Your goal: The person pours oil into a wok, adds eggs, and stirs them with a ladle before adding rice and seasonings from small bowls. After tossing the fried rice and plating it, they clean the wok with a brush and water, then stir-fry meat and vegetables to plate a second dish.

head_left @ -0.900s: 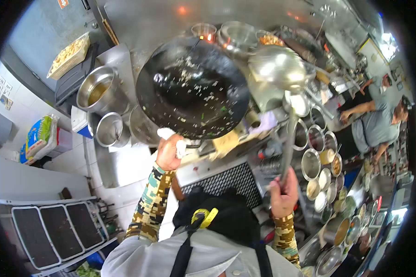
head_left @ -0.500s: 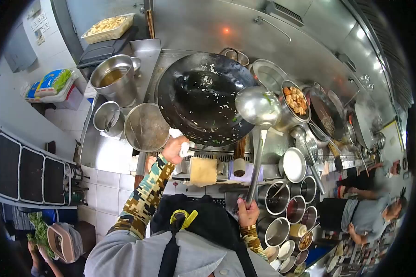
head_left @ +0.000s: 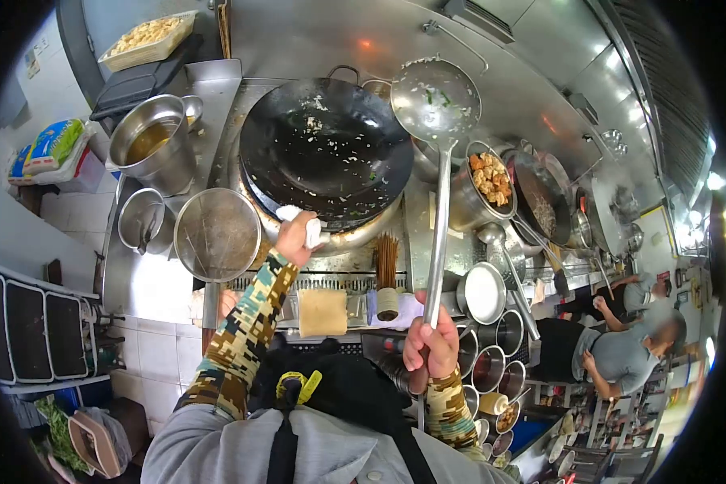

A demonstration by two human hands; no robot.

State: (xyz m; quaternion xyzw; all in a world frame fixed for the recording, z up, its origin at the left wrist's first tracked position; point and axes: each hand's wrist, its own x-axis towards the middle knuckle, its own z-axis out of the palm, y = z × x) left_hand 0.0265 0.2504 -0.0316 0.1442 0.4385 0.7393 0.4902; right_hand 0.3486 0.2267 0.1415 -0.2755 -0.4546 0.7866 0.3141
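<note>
The black wok (head_left: 327, 149) is sitting on the burner ring at the centre of the steel range. Scattered white grains and a few green flecks are clinging to its inner wall. The bowl of the ladle (head_left: 436, 101) is hovering over the wok's rim at 2 o'clock, tilted toward the camera, with similar grains and green bits sticking inside it.

- At 9 o'clock of the wok, a tall stockpot (head_left: 148, 141) is holding amber liquid.
- At 8 o'clock, a smaller pot (head_left: 141, 218) is carrying a utensil inside it, and a round mesh strainer (head_left: 218, 234) is lying just beside it.
- At 3 o'clock, a steel container (head_left: 486, 179) is holding browned fried pieces.
- At 10 o'clock, a tray (head_left: 145, 36) is holding pale yellow pieces.
- At 5 o'clock, a cluster of round seasoning bowls (head_left: 490, 367) is standing; their contents are too small to tell.

The left hand (head_left: 297, 238) is closing around the wok's near handle at 6 o'clock through a white cloth (head_left: 313, 232), with the patterned sleeve stretching forward. The right hand (head_left: 433, 343) is wrapping its fingers around the end of the ladle's long handle, and the shaft is rising almost straight up to the bowl.
</note>
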